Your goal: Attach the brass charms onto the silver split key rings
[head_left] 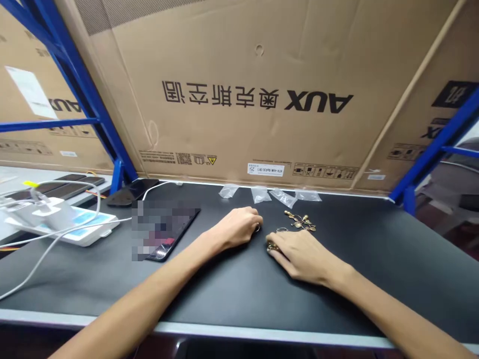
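My left hand (pixel 243 227) rests on the black tabletop with its fingers curled closed, and a small metal ring (pixel 257 228) shows at its fingertips. To its right, my right hand (pixel 299 254) is closed around a bunch of brass-coloured charms (pixel 273 246), mostly hidden by the fingers. A thin ring (pixel 281 230) peeks out just above that hand. Farther back lies another brass-coloured key ring with charms (pixel 301 221), touched by neither hand.
Several clear plastic bags (pixel 283 197) lie along the table's back edge, before a large cardboard box (pixel 239 134). A tablet (pixel 175 232), a phone (pixel 132 192) and a white power strip (pixel 86 224) with cables occupy the left. Blue shelf posts (pixel 409 199) flank the table (pixel 224 299).
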Demonstrator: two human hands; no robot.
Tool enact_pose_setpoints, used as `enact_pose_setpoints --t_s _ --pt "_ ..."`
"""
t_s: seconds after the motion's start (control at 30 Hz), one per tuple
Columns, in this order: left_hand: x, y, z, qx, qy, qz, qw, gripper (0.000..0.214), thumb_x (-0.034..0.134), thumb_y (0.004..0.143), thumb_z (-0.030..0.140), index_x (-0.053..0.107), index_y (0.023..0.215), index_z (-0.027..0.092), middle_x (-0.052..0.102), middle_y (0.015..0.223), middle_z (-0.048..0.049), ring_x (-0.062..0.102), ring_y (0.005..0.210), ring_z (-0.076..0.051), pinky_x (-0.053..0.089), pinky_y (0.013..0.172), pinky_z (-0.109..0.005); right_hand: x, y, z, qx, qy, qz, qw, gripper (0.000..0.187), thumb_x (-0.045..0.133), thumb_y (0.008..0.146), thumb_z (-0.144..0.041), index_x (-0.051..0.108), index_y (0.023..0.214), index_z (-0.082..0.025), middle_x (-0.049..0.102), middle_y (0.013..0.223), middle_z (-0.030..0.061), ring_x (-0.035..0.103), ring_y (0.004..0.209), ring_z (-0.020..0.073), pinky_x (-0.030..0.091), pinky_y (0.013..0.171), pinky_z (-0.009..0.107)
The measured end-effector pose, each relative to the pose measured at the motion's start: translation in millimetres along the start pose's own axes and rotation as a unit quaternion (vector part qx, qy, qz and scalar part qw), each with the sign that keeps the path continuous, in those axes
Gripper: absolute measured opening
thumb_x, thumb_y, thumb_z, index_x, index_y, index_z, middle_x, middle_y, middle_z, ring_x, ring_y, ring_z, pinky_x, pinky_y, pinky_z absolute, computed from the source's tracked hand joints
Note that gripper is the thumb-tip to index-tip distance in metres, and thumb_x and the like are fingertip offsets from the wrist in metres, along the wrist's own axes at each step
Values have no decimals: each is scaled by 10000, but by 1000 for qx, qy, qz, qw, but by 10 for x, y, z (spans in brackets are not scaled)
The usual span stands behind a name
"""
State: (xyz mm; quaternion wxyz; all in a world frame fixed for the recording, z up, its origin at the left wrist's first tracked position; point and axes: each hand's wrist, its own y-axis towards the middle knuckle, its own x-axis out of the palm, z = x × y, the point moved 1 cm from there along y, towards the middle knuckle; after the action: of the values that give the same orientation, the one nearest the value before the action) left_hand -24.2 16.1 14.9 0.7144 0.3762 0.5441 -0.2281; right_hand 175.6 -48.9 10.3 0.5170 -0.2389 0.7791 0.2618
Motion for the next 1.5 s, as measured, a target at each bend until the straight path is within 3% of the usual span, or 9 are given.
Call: enact_pose_setpoints --t_s 0.13,0.23,0.37,0.47,0.63,0.87,1.03,1.23,1.5 --pt "-16 -15 84 -7 14 -16 1000 232 493 818 103 709 841 186 692 929 -70 660 823 -201 479 701 -267 -34 -24 -5 -26 -97 -12 995 357 446 972 -429 581 1228 -221 684 962 80 633 834 247 419 728 352" --pt "-20 -11 104 -11 17 -17 1000 242 489 813 104 710 853 194 690 918 -62 654 802 -192 474 705 -268 -144 -20 54 -6 -85 21 996 414 471 961 -485 553 1297 -258 711 1011 52 655 841 226 439 752 342" --pt "14 5 80 -23 13 0 1000 269 464 834 106 710 904 190 691 899 -61 654 803 -191 477 726 -273 -270 16 273 95 -76 100 987 312 398 1003 -404 661 1102 -269 708 1036 36 657 867 200 440 745 315" --pt "49 14 76 -26 2 13 1000 269 469 846 118 711 936 191 697 905 -56 658 819 -190 484 747 -273 -263 37 449 143 -62 75 985 275 521 934 -466 693 1044 -282 695 1016 32 651 850 205 451 739 318" --pt "80 19 90 -26 -21 34 999 250 491 850 127 720 933 186 708 911 -59 660 824 -189 498 764 -279 -193 59 565 163 43 40 985 301 621 851 -495 715 970 -236 697 984 50 634 886 225 451 757 326" --pt "85 41 173 -44 -75 91 992 269 472 903 151 711 1027 160 714 966 -70 653 863 -171 508 782 -277 -302 70 536 162 121 40 979 228 626 841 -415 735 856 -216 701 716 0 585 644 162 405 610 277" --pt "68 76 291 -83 -236 137 959 275 576 885 250 712 1111 174 694 1001 -63 631 854 -162 495 737 -265 -361 78 425 119 175 112 971 239 638 844 -414 743 840 -199 735 831 31 619 743 179 444 696 300" --pt "63 76 330 -121 -322 94 934 238 571 871 285 770 881 155 739 803 -36 632 722 -157 483 681 -258 -320 92 329 96 210 157 960 223 629 863 -388 736 829 -195 743 853 26 619 741 176 450 711 301" --pt "8 87 428 -163 -442 108 876 298 568 873 349 748 914 116 751 843 -83 681 768 -195 528 658 -265 -291 69 284 99 208 243 942 155 639 871 -339 723 819 -219 734 842 8 647 749 180 463 702 297"
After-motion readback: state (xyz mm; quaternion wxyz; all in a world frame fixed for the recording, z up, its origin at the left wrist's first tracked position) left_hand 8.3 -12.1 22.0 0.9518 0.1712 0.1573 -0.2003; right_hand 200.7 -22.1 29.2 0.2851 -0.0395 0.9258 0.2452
